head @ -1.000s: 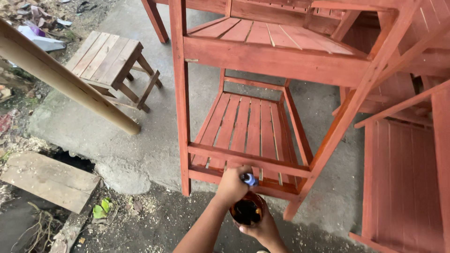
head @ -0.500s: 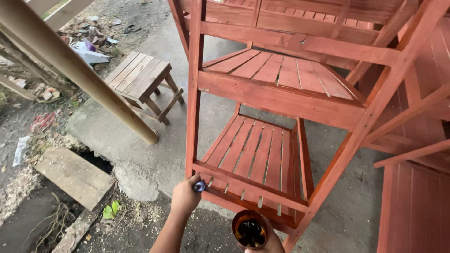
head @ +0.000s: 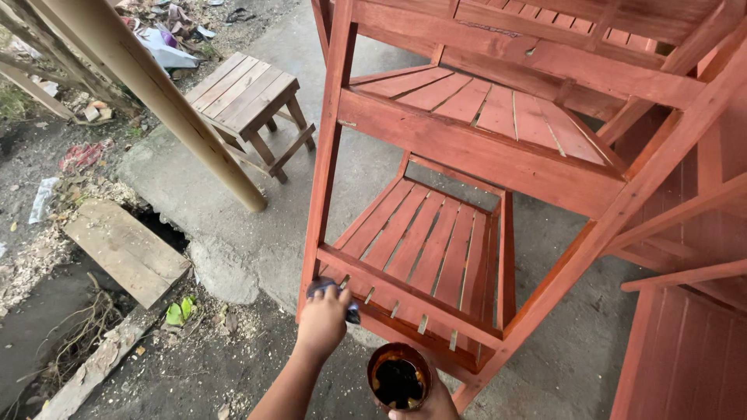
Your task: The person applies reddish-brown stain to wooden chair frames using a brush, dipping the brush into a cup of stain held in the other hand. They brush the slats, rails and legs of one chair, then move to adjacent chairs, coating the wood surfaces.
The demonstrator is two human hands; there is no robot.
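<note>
My left hand (head: 320, 323) presses a small bluish-grey applicator (head: 325, 290) against the bottom left corner of a red-stained wooden slatted rack (head: 475, 155), where the left leg meets the lowest front rail. My right hand (head: 426, 406) holds a round cup of dark stain (head: 398, 378) just below that rail; only its fingers show at the frame's bottom edge. The rack has a lower slatted shelf (head: 424, 241) and an upper one.
A small unpainted wooden stool (head: 253, 97) stands at the back left. A pale slanted post (head: 156, 85) crosses the upper left. A loose plank (head: 124, 249) lies over a gap beside the concrete slab. More red-stained panels (head: 689, 342) stand at the right.
My left hand has slid left along the lowest front rail, from its middle to the left leg. The view has shifted with it; the cup stays low in my right hand.
</note>
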